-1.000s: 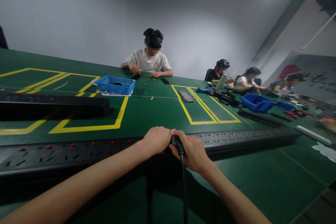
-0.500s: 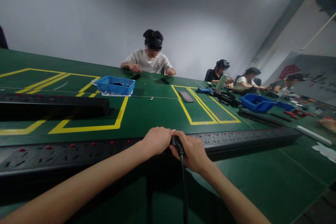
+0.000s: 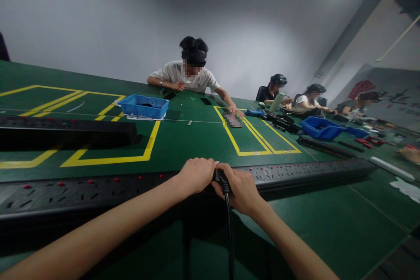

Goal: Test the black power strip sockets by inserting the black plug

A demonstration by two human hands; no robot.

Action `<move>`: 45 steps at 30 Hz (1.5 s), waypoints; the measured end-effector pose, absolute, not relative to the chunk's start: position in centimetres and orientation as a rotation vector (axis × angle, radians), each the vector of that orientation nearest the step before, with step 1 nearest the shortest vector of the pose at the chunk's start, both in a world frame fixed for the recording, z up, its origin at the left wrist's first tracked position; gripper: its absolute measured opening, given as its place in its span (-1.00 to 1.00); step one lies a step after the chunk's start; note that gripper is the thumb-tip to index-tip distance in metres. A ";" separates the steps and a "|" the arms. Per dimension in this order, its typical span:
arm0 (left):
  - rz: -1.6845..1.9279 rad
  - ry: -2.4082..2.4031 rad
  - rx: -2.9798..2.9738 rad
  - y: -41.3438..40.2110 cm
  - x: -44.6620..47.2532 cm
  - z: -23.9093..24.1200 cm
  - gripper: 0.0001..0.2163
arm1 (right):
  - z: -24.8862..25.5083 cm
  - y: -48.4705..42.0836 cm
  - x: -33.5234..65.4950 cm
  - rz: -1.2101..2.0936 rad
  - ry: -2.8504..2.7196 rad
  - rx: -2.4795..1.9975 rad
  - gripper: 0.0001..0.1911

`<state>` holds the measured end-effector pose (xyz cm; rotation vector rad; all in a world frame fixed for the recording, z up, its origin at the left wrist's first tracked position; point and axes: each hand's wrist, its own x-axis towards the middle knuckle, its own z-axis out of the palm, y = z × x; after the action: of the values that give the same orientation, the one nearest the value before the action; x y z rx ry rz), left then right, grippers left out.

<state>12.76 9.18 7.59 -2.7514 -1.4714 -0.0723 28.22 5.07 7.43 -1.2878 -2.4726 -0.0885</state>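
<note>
A long black power strip (image 3: 282, 174) with sockets and small red buttons lies across the green table in front of me. My left hand (image 3: 197, 175) is closed over the strip's middle, its fingertips mostly hidden behind it. Close beside it, my right hand (image 3: 241, 187) grips a black plug (image 3: 225, 183) at the strip. From the plug a black power cord (image 3: 231, 236) hangs down toward me. The two hands touch near the thumbs. How far the plug's pins sit in a socket is hidden.
Another black power strip (image 3: 68, 130) lies farther back on the left, near a blue bin (image 3: 143, 106). Yellow tape (image 3: 147, 151) marks rectangles on the table. A phone-like slab (image 3: 232, 120) lies within taped lines. Tools and a darker blue bin (image 3: 321, 127) lie right. Several people sit across.
The person opposite has stretched an arm out to the phone-like slab and leaned forward. My hands, the plug and the power strip have not visibly moved.
</note>
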 end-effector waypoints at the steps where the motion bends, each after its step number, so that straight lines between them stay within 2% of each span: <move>1: -0.076 -1.471 -2.752 9.2 12.8 7.6 -0.80 | 7.4 5.0 28.2 -0.097 -2.470 -1.293 -0.68; 11: -0.069 -1.521 -2.747 9.1 12.9 7.9 -0.79 | 7.7 4.9 27.9 -0.140 -2.473 -1.336 -0.69; 20: -0.062 -1.591 -2.727 9.1 13.0 7.8 -0.69 | 7.4 5.2 28.1 -0.142 -2.458 -1.316 -0.71; 26: -0.046 -1.590 -2.734 9.2 13.0 7.7 -0.71 | 7.1 5.2 27.9 -0.112 -2.409 -1.283 -0.74; 31: -0.072 -1.640 -2.720 9.2 13.2 7.4 -0.58 | 8.5 4.8 28.5 0.035 -2.093 -1.333 -0.77; 35: -0.096 -1.681 -2.702 9.3 13.2 7.2 -0.49 | 10.3 5.3 30.5 0.024 -1.772 -1.314 -0.78; 45: -0.089 -1.620 -2.719 9.2 13.1 7.5 -0.51 | 10.3 6.3 32.5 0.124 -2.344 -1.395 -0.77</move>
<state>13.13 9.24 7.51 -2.7187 -1.6202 -0.0886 32.48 6.33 10.29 -1.3953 -2.3444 0.1237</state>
